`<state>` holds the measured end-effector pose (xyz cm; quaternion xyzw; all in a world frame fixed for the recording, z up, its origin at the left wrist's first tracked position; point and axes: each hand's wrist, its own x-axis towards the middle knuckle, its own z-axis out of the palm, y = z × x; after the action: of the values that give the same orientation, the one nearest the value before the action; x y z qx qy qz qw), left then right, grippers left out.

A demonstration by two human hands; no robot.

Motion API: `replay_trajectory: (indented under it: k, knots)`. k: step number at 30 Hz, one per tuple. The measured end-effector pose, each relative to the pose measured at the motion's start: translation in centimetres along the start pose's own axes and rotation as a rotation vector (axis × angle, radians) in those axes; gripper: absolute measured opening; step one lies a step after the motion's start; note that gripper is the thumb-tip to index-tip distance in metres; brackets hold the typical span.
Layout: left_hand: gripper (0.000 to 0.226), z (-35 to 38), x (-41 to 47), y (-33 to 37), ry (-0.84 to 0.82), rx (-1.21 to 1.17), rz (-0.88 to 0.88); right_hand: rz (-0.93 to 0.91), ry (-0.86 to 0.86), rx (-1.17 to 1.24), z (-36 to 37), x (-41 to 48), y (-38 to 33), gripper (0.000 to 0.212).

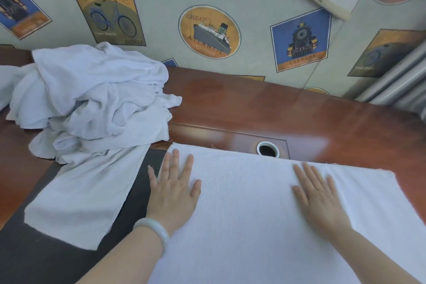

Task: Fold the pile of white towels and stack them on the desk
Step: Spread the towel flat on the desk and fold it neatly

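A white towel point(249, 210) lies spread flat on the desk in front of me. My left hand point(173, 189) presses flat on its left edge, fingers straight and spread, with the little finger over the dark mat. My right hand point(320, 198) rests flat on the towel's right half, fingers straight. A crumpled pile of white towels point(96, 99) sits at the back left of the desk. One towel point(85, 193) trails out of that pile toward me, lying loosely over the dark mat.
The reddish wooden desk point(276, 108) has a round cable hole point(268, 149) just beyond the flat towel's far edge. A dark desk mat point(41, 260) lies at the front left. Patterned wallpaper point(209, 32) rises behind the desk, with grey pipes point(401, 80) at the right.
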<state>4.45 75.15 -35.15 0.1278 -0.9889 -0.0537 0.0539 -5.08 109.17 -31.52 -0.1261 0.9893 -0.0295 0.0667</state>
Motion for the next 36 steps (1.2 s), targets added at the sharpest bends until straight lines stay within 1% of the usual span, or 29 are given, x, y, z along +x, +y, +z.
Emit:
replay_trajectory:
  k: [4,6,7,8,9,11,12,13,15,17,19,20,22,24,26,27,29,31,34,36]
  knots:
    - [0.068,0.1,0.2,0.0,-0.017,0.033,-0.007,0.033,0.023,-0.006,0.4,0.2,0.3,0.078]
    - [0.066,-0.1,0.2,0.9,0.028,0.07,-0.025,0.031,0.03,0.009,0.6,0.3,0.3,0.08]
    - [0.065,-0.3,0.0,2.1,0.089,0.077,-0.008,0.027,0.036,0.017,0.8,0.4,0.3,0.081]
    - [0.062,-0.5,-0.1,4.3,0.146,0.057,0.045,0.021,0.04,0.024,0.8,0.3,0.3,0.081]
    - [0.06,-0.6,-0.4,7.2,0.183,0.012,0.133,0.014,0.04,0.029,0.8,0.3,0.3,0.081]
    - [0.057,-0.5,-1.1,14.7,0.157,-0.122,0.334,-0.018,0.037,0.077,0.8,0.4,0.6,0.083]
    - [0.057,-0.2,-1.3,18.4,0.117,-0.162,0.393,-0.051,0.026,0.125,0.8,0.6,1.0,0.084]
    - [0.057,0.2,-1.3,21.3,0.072,-0.182,0.418,-0.1,0.008,0.182,0.7,0.7,1.7,0.085]
    - [0.057,1.1,-1.3,24.8,0.022,-0.146,0.401,-0.214,-0.008,0.235,0.3,0.6,4.3,0.082]
    - [0.058,1.9,-1.6,25.6,-0.012,-0.09,0.357,-0.26,0.026,0.137,0.1,0.1,8.6,0.082]
    - [0.059,2.1,-1.8,25.6,-0.013,-0.058,0.347,-0.187,0.04,0.064,-0.1,-0.4,13.4,0.094]
    - [0.059,2.0,-1.8,25.6,-0.015,-0.047,0.34,-0.134,0.041,0.059,-0.2,-0.5,15.7,0.096]
    - [0.059,1.9,-1.7,25.9,-0.022,-0.025,0.328,-0.049,0.037,0.078,-0.5,-0.7,19.2,0.088]
    - [0.059,2.0,-1.7,26.0,-0.028,0.002,0.324,0.036,0.015,0.113,-0.8,-0.7,21.6,0.073]
    - [0.059,2.1,-1.8,25.8,-0.019,0.018,0.324,0.104,0.008,0.142,-1.1,-0.7,22.2,0.061]
    - [0.059,2.1,-1.8,25.7,-0.022,0.024,0.32,0.117,0.018,0.13,-1.2,-0.8,21.9,0.059]
    - [0.059,2.2,-1.8,25.6,-0.037,0.038,0.316,0.102,0.051,0.105,-1.0,-1.3,20.9,0.062]
    - [0.06,2.2,-1.7,25.7,-0.047,0.036,0.315,0.076,0.069,0.138,-0.5,-1.9,20.8,0.066]
    - [0.06,2.3,-1.6,25.5,-0.053,0.042,0.31,0.162,0.009,0.277,-0.9,-2.1,22.9,0.06]
    - [0.061,2.3,-1.6,25.5,-0.066,0.053,0.302,0.19,-0.013,0.274,-1.6,-2.9,24.3,0.06]
